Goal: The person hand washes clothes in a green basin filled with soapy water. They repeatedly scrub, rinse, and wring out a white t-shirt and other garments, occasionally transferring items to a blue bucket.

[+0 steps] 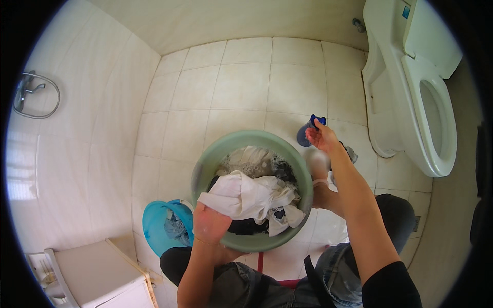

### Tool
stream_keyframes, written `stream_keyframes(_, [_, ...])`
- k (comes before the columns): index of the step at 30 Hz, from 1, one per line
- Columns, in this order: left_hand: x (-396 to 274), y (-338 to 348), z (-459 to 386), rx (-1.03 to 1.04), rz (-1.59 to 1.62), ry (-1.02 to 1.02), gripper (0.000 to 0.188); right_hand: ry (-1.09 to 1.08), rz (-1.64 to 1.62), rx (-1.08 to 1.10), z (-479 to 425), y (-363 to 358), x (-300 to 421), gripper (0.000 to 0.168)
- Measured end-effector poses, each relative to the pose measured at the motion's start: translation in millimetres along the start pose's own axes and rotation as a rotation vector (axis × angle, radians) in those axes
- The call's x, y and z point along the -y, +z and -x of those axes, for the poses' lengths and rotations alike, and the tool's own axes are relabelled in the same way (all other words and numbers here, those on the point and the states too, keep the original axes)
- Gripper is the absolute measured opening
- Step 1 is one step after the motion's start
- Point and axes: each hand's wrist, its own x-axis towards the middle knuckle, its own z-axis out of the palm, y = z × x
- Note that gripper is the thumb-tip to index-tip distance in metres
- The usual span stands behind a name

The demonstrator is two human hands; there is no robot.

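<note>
In front of me stands a round green plastic basin, filled with wet clothes and sudsy water. A white cloth garment is bunched above the basin's near left side. My left hand holds its raised edge, and the fabric hides my fingers. Past the basin's right rim, my right hand is at the cap of a dark blue bottle on the floor. The thumb overlaps the cap and the other fingers curl loosely below it. Whether they grip the bottle is unclear. Dark clothes lie beneath the white garment.
A bright blue bucket holding grey-blue cloth is at the left. Beyond it are a pale cabinet and a wall shower mixer with hose. A white toilet with its lid raised stands at the right. My foot is beside the basin.
</note>
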Motion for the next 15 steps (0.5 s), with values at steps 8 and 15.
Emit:
stream_keyframes(8, [1.0, -6.6, -0.2, 0.031, 0.087, -0.019, 0.051, -0.002, 0.042, 0.012, 2.7, -0.6, 2.6, 0.042])
stream_keyframes(15, [-7.7, -35.3, 5.7, 0.134, 0.132, -0.037, 0.05, -0.177, 0.326, -0.049, 7.8, 5.4, -13.9, 0.061])
